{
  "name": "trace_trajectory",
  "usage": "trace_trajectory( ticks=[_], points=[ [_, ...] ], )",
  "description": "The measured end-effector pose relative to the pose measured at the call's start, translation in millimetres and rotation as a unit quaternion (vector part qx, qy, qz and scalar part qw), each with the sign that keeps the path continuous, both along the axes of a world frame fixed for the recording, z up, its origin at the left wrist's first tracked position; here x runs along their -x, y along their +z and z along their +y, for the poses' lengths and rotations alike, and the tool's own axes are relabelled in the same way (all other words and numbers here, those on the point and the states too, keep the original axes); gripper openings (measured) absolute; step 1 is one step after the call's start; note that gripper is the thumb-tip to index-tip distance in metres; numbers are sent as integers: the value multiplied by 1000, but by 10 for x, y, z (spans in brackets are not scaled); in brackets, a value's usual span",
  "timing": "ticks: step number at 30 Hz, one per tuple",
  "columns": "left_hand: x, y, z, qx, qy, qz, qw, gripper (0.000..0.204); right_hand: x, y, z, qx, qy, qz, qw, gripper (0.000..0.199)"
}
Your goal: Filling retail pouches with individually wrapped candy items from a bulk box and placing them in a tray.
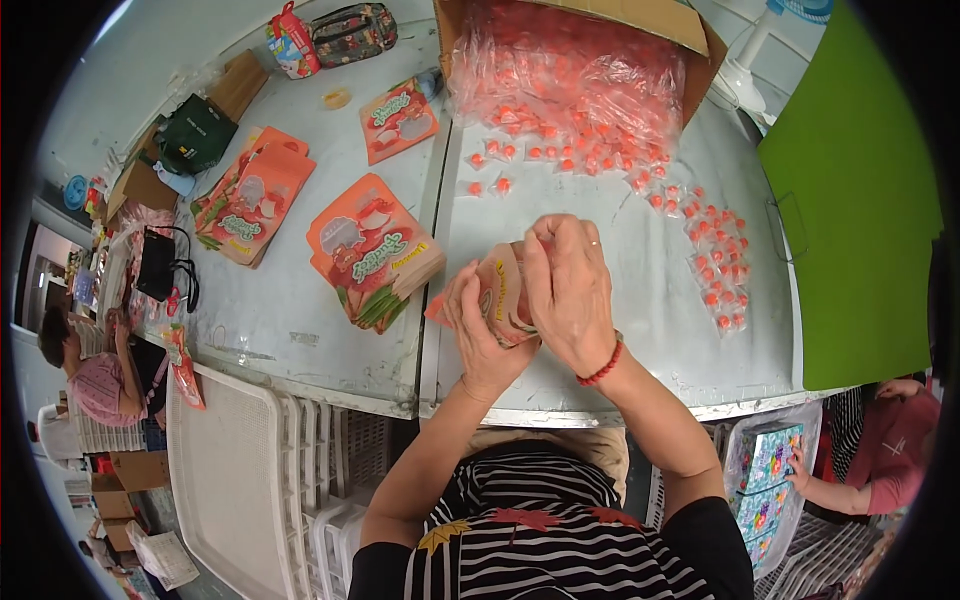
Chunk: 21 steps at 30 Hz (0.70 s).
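Observation:
An orange and pink printed pouch [500, 290] is held over the table in front of me, tilted. My left hand [482, 340] wraps round its lower side, fingers closed on it. With bent fingers my right hand [572, 290] grips the pouch's upper right edge; a red bead bracelet circles that wrist. Whether its fingertips reach inside the pouch is hidden. Nearest on the left lies a thick stack of flat pouches [372, 250]. To the right are small clear-wrapped red candies [718, 262], grouped in a curved strip.
A large cardboard box [705, 50] lined with plastic spills wrapped candies [590, 140] at the back. More pouches lie at left [262, 195] and far left-centre [400, 115]. White crates [230, 470] stand below the table edge. A green board [850, 220] borders the right; co-workers sit on both sides.

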<state>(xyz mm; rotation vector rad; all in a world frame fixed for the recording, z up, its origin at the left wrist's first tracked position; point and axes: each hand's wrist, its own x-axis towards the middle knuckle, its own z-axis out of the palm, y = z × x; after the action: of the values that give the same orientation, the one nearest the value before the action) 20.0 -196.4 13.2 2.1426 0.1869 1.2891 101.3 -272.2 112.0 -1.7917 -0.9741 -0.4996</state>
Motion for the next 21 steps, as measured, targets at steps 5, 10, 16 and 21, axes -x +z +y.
trace_trajectory(
  ticks=[5, 10, 16, 21],
  points=[
    [12, -43, 65, -5, 25, 2, 1000, 101, 125, 83, -219, 251, 74, -25, 965, 21],
    [-6, 1, 58, 124, 10, 0, 992, 106, 175, 91, -278, 188, 65, -77, 977, 22],
    [335, 435, 537, 329, -220, 40, 918, 81, -137, 458, -505, 206, 214, -136, 945, 19],
    [223, 710, 438, 377, -322, 143, 857, 29, 13, 402, -532, 212, 266, -144, 929, 23]
  ],
)
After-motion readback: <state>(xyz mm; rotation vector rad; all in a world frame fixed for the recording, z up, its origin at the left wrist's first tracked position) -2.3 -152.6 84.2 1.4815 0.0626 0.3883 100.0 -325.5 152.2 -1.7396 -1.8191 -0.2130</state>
